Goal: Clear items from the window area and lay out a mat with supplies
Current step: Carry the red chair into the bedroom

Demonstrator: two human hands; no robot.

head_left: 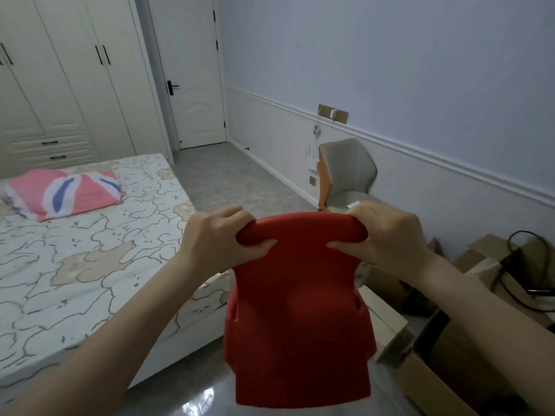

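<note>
A red plastic chair [297, 319] hangs in front of me above the grey floor, its back towards me. My left hand [217, 238] grips the left end of the chair's top edge, fingers curled over it and thumb underneath. My right hand [387, 235] grips the right end of the same edge in the same way. The chair's seat and legs are hidden behind its back.
A bed [75, 265] with a patterned sheet and a pink pillow [66, 192] fills the left. A grey and orange chair [345, 175] stands by the right wall. Open cardboard boxes [450, 340] with black cables lie at the lower right. A white door [192, 85] is at the far end.
</note>
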